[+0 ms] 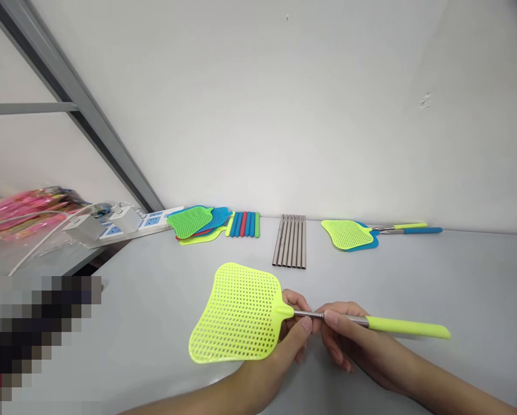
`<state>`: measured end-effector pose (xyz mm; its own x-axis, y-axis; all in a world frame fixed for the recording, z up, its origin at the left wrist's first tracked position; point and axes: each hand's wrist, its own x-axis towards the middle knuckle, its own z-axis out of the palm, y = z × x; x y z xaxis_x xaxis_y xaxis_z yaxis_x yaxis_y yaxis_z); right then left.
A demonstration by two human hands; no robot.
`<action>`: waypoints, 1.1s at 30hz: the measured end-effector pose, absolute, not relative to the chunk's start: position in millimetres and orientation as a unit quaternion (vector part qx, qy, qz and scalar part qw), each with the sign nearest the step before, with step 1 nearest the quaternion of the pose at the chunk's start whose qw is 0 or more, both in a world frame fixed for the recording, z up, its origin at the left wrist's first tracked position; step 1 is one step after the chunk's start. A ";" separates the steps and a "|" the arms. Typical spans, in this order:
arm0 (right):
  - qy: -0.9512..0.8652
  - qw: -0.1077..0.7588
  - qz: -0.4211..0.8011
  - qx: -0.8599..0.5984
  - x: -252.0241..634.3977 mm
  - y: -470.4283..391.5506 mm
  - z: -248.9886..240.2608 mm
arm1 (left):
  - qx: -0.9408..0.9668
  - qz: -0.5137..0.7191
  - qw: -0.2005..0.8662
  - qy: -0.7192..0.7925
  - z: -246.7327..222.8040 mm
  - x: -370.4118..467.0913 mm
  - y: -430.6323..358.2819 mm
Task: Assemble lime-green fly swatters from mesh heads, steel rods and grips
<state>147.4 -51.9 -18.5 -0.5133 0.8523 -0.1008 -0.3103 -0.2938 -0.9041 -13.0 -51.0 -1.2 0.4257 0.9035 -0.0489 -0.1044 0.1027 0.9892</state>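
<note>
Yellow-green swatter (pixel 241 317), metal shaft pinched by left hand (pixel 290 334) and right hand (pixel 348 328); pulling apart could loosen a joint, possibly unseated.

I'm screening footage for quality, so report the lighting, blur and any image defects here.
Head view: soft, fairly even light on the wall; faint, soft-edged shadows on the grey table; small glints on the plastic bag; the handle end of the held yellow swatter looks slightly blurred; coarse pixel blocks hide the lower left; the upper right corner darkens.
</note>
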 end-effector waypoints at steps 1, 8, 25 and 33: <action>-0.448 0.390 0.745 -0.303 147.2 -52.1 -18.2 | 0.544 0.392 0.644 0.367 -1.1 -12.8 -51.1; -0.450 0.393 0.742 -0.306 146.2 -52.4 -16.9 | 0.513 0.427 0.643 0.374 -3.8 -6.8 -51.3; -0.330 0.459 0.736 -0.373 127.6 -56.5 -14.9 | 0.431 0.463 0.667 0.393 -11.3 4.6 -50.4; -0.294 0.474 0.745 -0.364 122.2 -58.2 -11.9 | 0.477 0.431 0.679 0.354 -7.5 3.1 -47.1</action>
